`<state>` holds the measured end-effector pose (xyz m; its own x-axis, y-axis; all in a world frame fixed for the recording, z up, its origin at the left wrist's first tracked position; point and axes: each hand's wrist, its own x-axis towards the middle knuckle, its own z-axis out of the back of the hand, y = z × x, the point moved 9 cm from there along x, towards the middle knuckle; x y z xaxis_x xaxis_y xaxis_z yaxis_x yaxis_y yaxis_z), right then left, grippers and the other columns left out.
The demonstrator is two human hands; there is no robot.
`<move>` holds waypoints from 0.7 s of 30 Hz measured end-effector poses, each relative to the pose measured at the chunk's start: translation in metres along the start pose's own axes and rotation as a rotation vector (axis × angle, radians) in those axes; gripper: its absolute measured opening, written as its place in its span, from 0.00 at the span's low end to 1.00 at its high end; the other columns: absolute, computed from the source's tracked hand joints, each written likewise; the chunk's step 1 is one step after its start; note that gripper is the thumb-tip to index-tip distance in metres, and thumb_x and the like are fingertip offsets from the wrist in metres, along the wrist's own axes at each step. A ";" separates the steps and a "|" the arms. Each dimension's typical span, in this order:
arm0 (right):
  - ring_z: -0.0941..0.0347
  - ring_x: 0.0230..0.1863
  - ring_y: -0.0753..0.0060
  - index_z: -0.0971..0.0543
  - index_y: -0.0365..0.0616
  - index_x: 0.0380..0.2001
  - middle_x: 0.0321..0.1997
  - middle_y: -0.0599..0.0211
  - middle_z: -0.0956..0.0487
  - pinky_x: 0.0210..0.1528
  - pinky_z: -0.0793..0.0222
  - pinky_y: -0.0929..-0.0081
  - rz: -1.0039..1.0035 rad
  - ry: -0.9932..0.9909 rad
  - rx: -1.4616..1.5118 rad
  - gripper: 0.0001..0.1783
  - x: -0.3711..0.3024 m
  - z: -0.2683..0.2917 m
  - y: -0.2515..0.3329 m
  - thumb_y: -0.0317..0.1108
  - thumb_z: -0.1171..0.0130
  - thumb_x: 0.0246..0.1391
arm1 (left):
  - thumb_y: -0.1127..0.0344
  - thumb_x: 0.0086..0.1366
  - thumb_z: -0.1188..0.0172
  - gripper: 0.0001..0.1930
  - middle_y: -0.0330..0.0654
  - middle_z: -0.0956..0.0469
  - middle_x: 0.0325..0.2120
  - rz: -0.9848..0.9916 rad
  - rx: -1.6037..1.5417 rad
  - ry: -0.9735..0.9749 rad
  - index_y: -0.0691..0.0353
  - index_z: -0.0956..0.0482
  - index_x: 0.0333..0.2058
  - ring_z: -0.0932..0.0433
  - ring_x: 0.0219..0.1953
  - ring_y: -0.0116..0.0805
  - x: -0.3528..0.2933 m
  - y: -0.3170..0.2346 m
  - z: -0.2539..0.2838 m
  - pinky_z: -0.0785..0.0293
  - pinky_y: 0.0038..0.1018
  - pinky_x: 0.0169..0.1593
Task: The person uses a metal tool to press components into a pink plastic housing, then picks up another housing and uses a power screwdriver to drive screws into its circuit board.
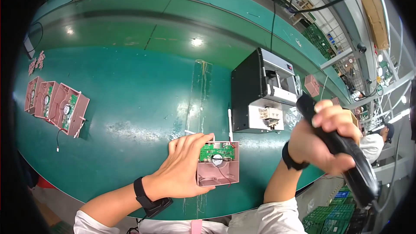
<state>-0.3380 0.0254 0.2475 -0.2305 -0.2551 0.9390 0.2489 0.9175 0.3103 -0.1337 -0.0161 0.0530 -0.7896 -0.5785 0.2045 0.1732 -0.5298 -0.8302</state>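
Observation:
My left hand (pixel 180 160) wraps round the left side of an open pink plastic housing (pixel 232 173) on the green bench. Inside it lie a green circuit board (pixel 223 151), a round silver part (pixel 217 160) and thin wires. Raised at the right, my right hand (pixel 323 134) grips a black electric screwdriver (pixel 344 147), a cable trailing from its lower end. The tool is held slanting, apart from the housing and well to its right. Both wrists wear black bands.
A black and silver machine (pixel 255 91) stands beyond the housing. Several similar pink housings (pixel 71 108) sit at the left, with small pink parts (pixel 37 63) behind them. A white pen-like stick (pixel 230 123) lies by the machine. Green crates (pixel 331 216) are at the lower right.

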 end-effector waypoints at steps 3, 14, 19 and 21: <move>0.33 0.22 0.71 0.29 0.47 0.34 0.24 0.69 0.32 0.32 0.33 0.65 0.036 -0.021 -0.356 0.32 0.000 0.022 -0.016 0.68 0.44 0.64 | 0.56 0.43 0.15 0.63 0.56 0.37 0.65 -0.008 0.005 0.007 0.63 0.47 0.73 0.38 0.69 0.58 -0.002 0.005 -0.002 0.48 0.52 0.70; 0.35 0.15 0.75 0.31 0.46 0.32 0.19 0.72 0.30 0.22 0.34 0.69 -0.585 0.304 0.252 0.30 -0.002 0.038 -0.058 0.65 0.40 0.62 | 0.55 0.41 0.16 0.62 0.54 0.35 0.65 0.012 0.017 0.018 0.61 0.43 0.72 0.37 0.68 0.58 0.001 0.002 -0.001 0.48 0.52 0.70; 0.36 0.13 0.75 0.31 0.46 0.30 0.17 0.73 0.31 0.19 0.36 0.71 -0.724 0.332 0.345 0.31 -0.010 0.036 -0.069 0.64 0.38 0.61 | 0.56 0.41 0.16 0.61 0.54 0.35 0.64 0.026 0.008 0.015 0.60 0.42 0.72 0.37 0.68 0.57 0.000 0.004 -0.001 0.47 0.51 0.70; 0.36 0.13 0.75 0.31 0.46 0.30 0.16 0.72 0.31 0.19 0.36 0.70 -0.741 0.324 0.334 0.30 -0.009 0.036 -0.063 0.63 0.37 0.60 | 0.56 0.41 0.16 0.61 0.54 0.35 0.64 0.011 0.007 0.013 0.60 0.42 0.72 0.37 0.68 0.57 -0.001 0.003 -0.002 0.47 0.51 0.71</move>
<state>-0.3858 -0.0191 0.2137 0.0676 -0.8486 0.5247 -0.1590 0.5100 0.8454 -0.1337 -0.0159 0.0497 -0.7953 -0.5760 0.1887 0.1855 -0.5277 -0.8289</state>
